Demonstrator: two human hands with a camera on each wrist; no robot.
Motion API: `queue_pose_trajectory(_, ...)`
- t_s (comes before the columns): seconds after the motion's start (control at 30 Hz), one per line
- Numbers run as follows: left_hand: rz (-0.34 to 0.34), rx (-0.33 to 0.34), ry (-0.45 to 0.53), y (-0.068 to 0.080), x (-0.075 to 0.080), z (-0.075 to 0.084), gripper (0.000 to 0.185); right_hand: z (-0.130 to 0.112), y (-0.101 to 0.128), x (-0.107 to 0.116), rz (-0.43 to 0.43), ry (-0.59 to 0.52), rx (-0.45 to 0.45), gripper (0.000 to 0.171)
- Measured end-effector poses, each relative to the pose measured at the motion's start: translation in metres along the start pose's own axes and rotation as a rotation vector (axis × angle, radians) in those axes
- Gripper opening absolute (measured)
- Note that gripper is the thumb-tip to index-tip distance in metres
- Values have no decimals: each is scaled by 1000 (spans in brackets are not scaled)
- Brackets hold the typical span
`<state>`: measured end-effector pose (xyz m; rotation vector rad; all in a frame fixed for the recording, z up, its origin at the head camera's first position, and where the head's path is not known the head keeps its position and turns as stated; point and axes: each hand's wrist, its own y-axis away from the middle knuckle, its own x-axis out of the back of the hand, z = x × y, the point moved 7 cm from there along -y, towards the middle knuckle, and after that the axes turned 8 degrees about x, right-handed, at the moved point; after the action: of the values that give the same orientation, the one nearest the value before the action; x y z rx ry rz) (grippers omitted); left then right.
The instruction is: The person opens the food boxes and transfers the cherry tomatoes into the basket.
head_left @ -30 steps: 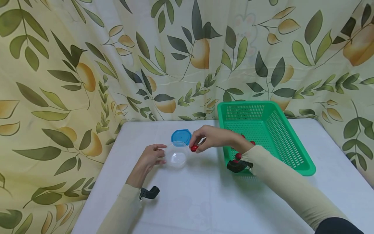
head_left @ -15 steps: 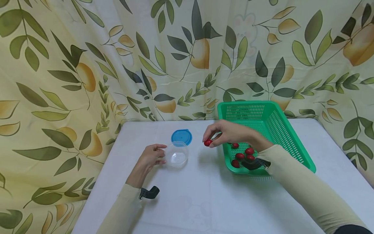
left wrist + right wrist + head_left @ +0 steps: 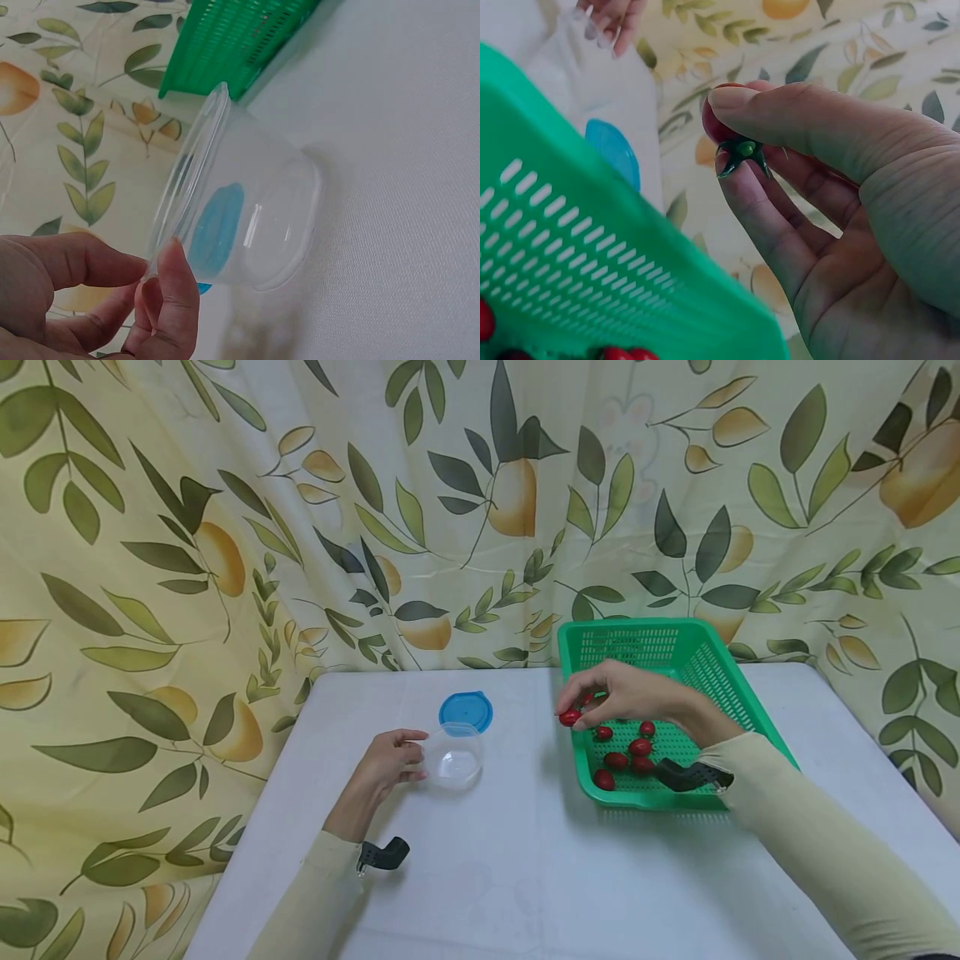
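Observation:
My left hand (image 3: pixel 388 762) pinches the rim of a clear plastic container (image 3: pixel 456 760) standing on the table; the left wrist view shows thumb and fingers (image 3: pixel 171 300) at that rim. Nothing shows inside the container (image 3: pixel 289 217). Between the thumb and fingertips of my right hand (image 3: pixel 626 695) is a red cherry tomato (image 3: pixel 569 717), held over the left rim of the green basket (image 3: pixel 738 693). Its green leafy top (image 3: pixel 744 152) shows in the right wrist view. Several more cherry tomatoes (image 3: pixel 616 762) lie in the basket, mostly toward its near left part.
A round blue lid (image 3: pixel 467 712) lies on the table just behind the container. White cloth (image 3: pixel 480 877) covers the table, and a leaf-patterned curtain (image 3: pixel 337 527) hangs behind it. The basket's tall slotted wall (image 3: pixel 577 240) stands between the right hand and the tomatoes inside.
My right hand has moved right, carrying the cherry tomato from beside the container to the basket's left rim. More tomatoes in the basket have come into view. The left hand and container have stayed put.

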<state>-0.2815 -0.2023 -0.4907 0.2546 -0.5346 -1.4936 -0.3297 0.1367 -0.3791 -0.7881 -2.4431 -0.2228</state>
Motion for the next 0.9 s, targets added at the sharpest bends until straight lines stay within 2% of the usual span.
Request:
queue_pose_trajectory(0.37,9,8,-8,0,-1,1,40,13,25,12,8,-15,-16,28)
queue_pose_trajectory(0.9,4,11,-13,0,0,0,38,34,50,26,69,21,-116,34)
